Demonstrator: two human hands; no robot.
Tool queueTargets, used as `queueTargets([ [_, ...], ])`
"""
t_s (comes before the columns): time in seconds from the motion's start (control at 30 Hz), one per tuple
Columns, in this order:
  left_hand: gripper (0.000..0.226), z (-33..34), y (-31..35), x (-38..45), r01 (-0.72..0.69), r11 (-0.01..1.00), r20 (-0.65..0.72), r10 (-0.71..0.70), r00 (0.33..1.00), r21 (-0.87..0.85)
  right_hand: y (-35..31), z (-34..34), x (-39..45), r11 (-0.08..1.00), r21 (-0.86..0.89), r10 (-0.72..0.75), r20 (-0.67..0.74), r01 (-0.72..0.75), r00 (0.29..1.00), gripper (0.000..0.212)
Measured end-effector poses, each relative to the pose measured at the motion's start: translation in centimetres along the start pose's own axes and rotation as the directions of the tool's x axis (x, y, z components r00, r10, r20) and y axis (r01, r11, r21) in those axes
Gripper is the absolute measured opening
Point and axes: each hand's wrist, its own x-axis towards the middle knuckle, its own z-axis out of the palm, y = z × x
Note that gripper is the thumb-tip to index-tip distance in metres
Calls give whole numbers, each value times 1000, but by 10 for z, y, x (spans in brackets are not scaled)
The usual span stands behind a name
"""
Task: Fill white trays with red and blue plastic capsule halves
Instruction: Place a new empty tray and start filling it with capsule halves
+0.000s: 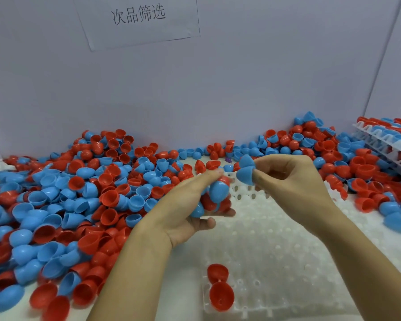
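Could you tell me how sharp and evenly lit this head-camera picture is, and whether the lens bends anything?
Head view: soft, even light with faint shadows; the white tray is nearly washed out, its holes faint; wide-angle bending tilts the wall edge at right; left hand and right hand slightly soft; the paper sign is readable.

A single wide-angle head view looks forward and down, close over the worktop (287, 239). It faces a pale wall (218, 89) just behind, with both forearms entering from the bottom edge.
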Motion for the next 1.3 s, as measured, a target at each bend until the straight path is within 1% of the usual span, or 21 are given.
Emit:
queueTargets([
  [0.07, 36, -3, 1, 3, -1, 993, -135, -15, 991, -115, -6, -10, -2, 992, -123, 3, 127, 12, 992, 10],
  [0.13, 35, -5, 2, 5, -17, 974, -217, -33, 976, -227, -12, -17, -5, 964, -266, 60, 305, 25, 950, 11],
  [0.23, 36, -6, 3, 6, -59, 941, -269, -35, 962, -334, -21, -15, -12, 891, -452, 212, 516, 54, 830, 10],
  [0.3, 32, -6, 4, 6, -68, 913, -278, -51, 959, -402, -27, -7, -18, 849, -526, 319, 597, 58, 736, 12],
  [0.37, 27, -5, 5, 5, -70, 885, -273, -65, 960, -460, -30, 2, -23, 815, -576, 393, 628, 62, 672, 16],
  [0.47, 25, -5, 5, 6, -68, 867, -260, -73, 963, -493, -32, 9, -28, 764, -642, 472, 624, 64, 623, 18],
  [0.6, 25, -4, 5, 6, -69, 864, -257, -72, 964, -499, -37, 17, -32, 722, -689, 534, 613, 63, 582, 13],
  [0.67, 26, -4, 5, 7, -70, 858, -258, -74, 963, -509, -39, 20, -34, 697, -715, 567, 604, 66, 560, 15],
  [0.77, 25, -3, 4, 7, -75, 849, -253, -70, 965, -523, -38, 22, -34, 681, -729, 582, 592, 63, 558, 16],
  [0.87, 27, -3, 4, 8, -82, 845, -249, -62, 966, -529, -37, 20, -33, 686, -725, 589, 599, 55, 543, 20],
  [0.97, 29, -3, 3, 10, -93, 838, -252, -55, 966, -538, -36, 12, -30, 724, -689, 574, 632, 37, 521, 28],
  [1.03, 31, -2, 3, 11, -97, 838, -254, -51, 966, -537, -34, 2, -27, 767, -641, 526, 660, 36, 536, 23],
  [1.07, 31, -2, 2, 11, -99, 839, -253, -47, 966, -535, -32, -3, -25, 793, -608, 490, 668, 31, 559, 19],
  [1.1, 31, -2, 2, 11, -102, 842, -253, -42, 967, -530, -30, -7, -23, 817, -576, 447, 664, 30, 599, 17],
  [1.17, 29, -1, 2, 12, -116, 861, -259, -19, 966, -496, -25, -9, -19, 860, -509, 334, 608, 31, 721, 15],
  [1.23, 28, 1, -1, 13, -135, 908, -259, 30, 965, -396, -20, -2, -15, 907, -422, 209, 454, 2, 866, 22],
  [1.27, 28, 2, -2, 13, -140, 935, -246, 59, 967, -326, -18, 4, -14, 927, -376, 160, 368, -11, 916, 29],
  [1.3, 28, 3, -3, 13, -142, 956, -221, 85, 972, -258, -16, 9, -14, 941, -338, 123, 304, -14, 945, 37],
])
